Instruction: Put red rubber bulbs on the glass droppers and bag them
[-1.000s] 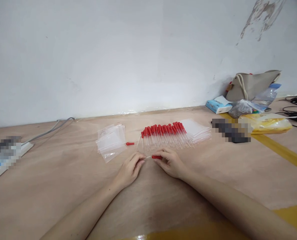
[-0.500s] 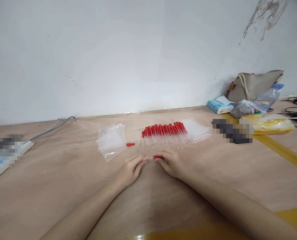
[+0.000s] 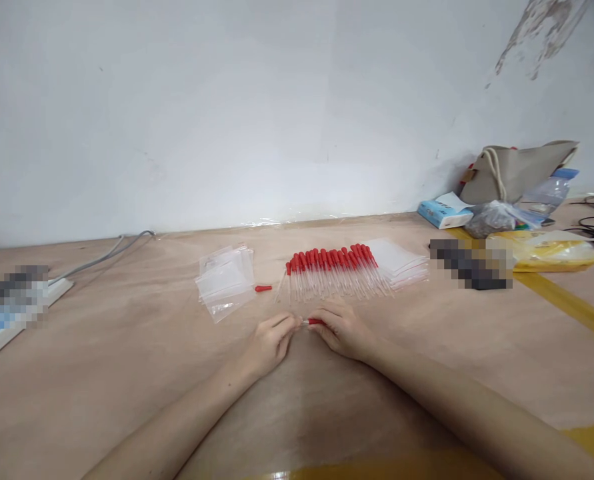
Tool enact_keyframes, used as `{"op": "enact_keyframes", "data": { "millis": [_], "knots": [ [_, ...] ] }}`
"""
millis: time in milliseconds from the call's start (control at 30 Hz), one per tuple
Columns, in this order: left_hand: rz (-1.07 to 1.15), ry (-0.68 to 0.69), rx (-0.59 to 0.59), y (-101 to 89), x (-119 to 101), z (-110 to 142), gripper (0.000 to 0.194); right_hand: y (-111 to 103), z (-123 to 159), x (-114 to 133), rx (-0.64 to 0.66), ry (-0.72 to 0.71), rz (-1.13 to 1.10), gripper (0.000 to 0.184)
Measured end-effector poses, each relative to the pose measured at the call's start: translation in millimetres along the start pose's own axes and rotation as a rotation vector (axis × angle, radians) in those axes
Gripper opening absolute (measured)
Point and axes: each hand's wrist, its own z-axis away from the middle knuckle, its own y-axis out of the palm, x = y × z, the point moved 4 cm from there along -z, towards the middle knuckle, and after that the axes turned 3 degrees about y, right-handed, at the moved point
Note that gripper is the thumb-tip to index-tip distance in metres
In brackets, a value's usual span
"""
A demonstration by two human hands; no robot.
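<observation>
Between the fingertips of my left hand [image 3: 275,341] is pinched a thin clear dropper tube [image 3: 305,323], mostly hidden by the hand. My right hand [image 3: 344,330] grips a red rubber bulb [image 3: 315,321] that meets the tube's end, in line with it; how far the tube sits inside, I cannot tell. Just beyond my hands lies a row of several droppers [image 3: 334,267] with red bulbs pointing at the wall. Left of the row, a loose red bulb [image 3: 263,289] rests on the table, with bare tubes [image 3: 281,285] at the row's left end.
Clear zip bags [image 3: 224,280] lie to the left, and a stack of white-looking bags [image 3: 399,260] touches the row's right side. Farther right are a blue tissue pack [image 3: 444,212], a grey bag [image 3: 524,173] and a yellow packet [image 3: 551,252]. A power strip [image 3: 51,297] is at far left.
My hands have come closer together, and less of the tube shows between them. More of the red bulb shows beyond my right fingertips. The view has shifted slightly.
</observation>
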Motion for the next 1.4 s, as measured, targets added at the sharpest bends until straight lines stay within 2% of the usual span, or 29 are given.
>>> {"op": "enact_keyframes", "data": {
  "millis": [133,233,333,667,900,1000,1167,1267,1333,1400],
  "knots": [
    [-0.037,-0.005,-0.032,-1.5,2.2,-4.0,0.022,-5.9,-1.9,-3.9,-0.019,0.042,0.099,0.016],
    [-0.087,-0.032,-0.071,-6.4,8.3,-2.7,0.019,-11.9,-1.9,-7.6,-0.051,0.075,0.081,0.013],
    [-0.129,-0.029,-0.056,-7.3,11.1,1.5,0.016,-11.7,-0.5,-8.5,-0.029,0.067,0.048,0.013],
    [-0.041,0.043,-0.134,-3.1,9.7,9.5,0.013,-3.0,3.7,-7.8,-0.035,0.02,-0.022,0.009],
    [-0.016,0.048,-0.122,-4.1,9.8,9.7,0.013,-2.1,3.2,-7.1,-0.022,-0.018,-0.05,0.012],
    [0.04,0.006,-0.103,-6.5,10.3,6.9,0.014,-7.4,-0.3,-8.1,-0.001,0.002,-0.107,0.013],
    [0.162,-0.092,-0.068,-8.5,12.4,0.6,0.019,-15.9,-6.7,-7.8,0.034,0.133,-0.395,0.019],
    [0.178,-0.117,-0.058,-9.7,12.6,-0.7,0.019,-16.4,-8.1,-16.9,-0.091,0.375,-0.581,0.023],
    [0.164,-0.12,-0.064,-11.8,12.8,-0.5,0.022,-18.7,-10.6,-31.7,-0.203,0.524,-0.686,0.025],
    [0.131,-0.124,-0.086,-14.5,13.8,0.4,0.025,-26.6,-17.1,-54.2,-0.302,0.592,-0.749,0.025]
  ]
}}
